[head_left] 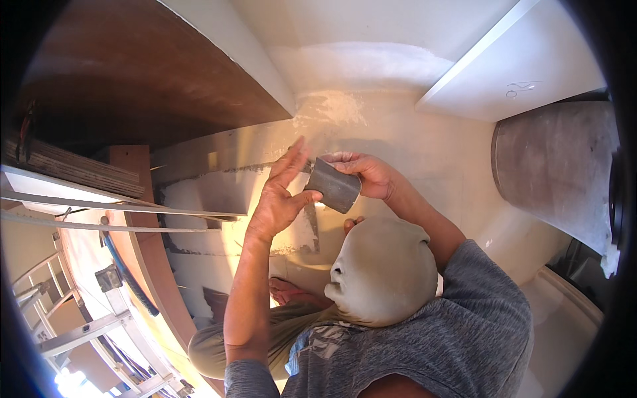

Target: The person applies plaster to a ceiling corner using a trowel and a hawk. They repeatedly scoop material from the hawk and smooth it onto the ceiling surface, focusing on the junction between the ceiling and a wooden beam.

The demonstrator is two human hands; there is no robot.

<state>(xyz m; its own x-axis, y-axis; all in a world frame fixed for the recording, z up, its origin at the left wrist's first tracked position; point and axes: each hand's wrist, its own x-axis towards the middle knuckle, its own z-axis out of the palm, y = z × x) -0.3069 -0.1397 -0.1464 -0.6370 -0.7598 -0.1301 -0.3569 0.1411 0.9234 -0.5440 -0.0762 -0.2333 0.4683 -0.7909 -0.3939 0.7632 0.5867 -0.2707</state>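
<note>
A small dark grey sheet, which looks like folded sandpaper (334, 185), is held up in front of me above my bent knee. My right hand (369, 174) grips its upper right edge, fingers over the far side. On the other side, the thumb of my left hand (277, 204) touches the lower left edge. The other fingers of that hand are stretched upward, away from the sheet, and slightly blurred. Beyond and below the hands lies a pale floor with a lighter rectangular patch (206, 192) bordered by a rough dark edge.
My bent knee (388, 268) fills the space under my right forearm. At left are a wooden board (152, 265), long thin strips (126, 207), a hammer (129, 268) and a metal ladder (93, 326). A dark brown panel (166, 60) overhangs far left. A greyish drum (554, 152) lies right, near a white panel (504, 66).
</note>
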